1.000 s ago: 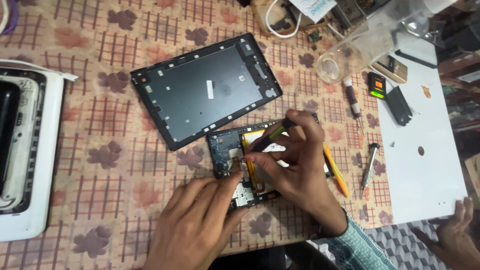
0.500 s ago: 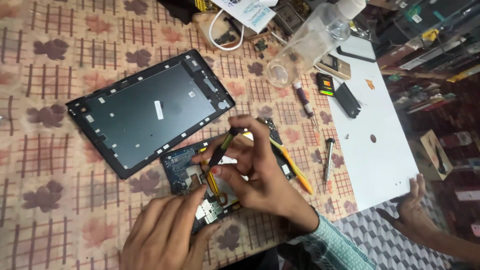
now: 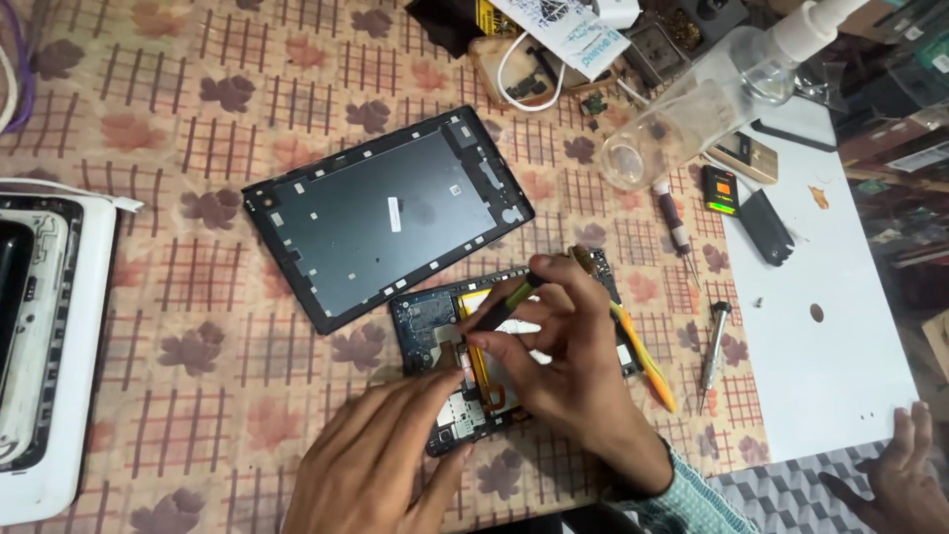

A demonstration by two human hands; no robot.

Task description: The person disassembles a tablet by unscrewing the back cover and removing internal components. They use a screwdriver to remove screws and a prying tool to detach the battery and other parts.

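An opened tablet body [image 3: 432,326] with blue circuit board and yellow-edged battery lies on the patterned cloth. My left hand [image 3: 371,460] presses flat on its near corner. My right hand [image 3: 563,346] holds a small screwdriver with a dark and yellow-green handle [image 3: 504,300], its tip down on the board near the middle. The tablet's dark back cover [image 3: 386,213] lies apart, just behind the body.
A white machine [image 3: 44,336] stands at the left edge. A yellow pry tool [image 3: 647,361], two screwdrivers [image 3: 714,341] and a clear bottle [image 3: 692,114] lie right of the tablet. A white mat [image 3: 830,326] holds small parts. Another person's hand [image 3: 905,480] rests at bottom right.
The view has shifted, so everything sits further right and the white machine is back in sight. Both hands stay on the tablet body, the screwdriver still on the board.
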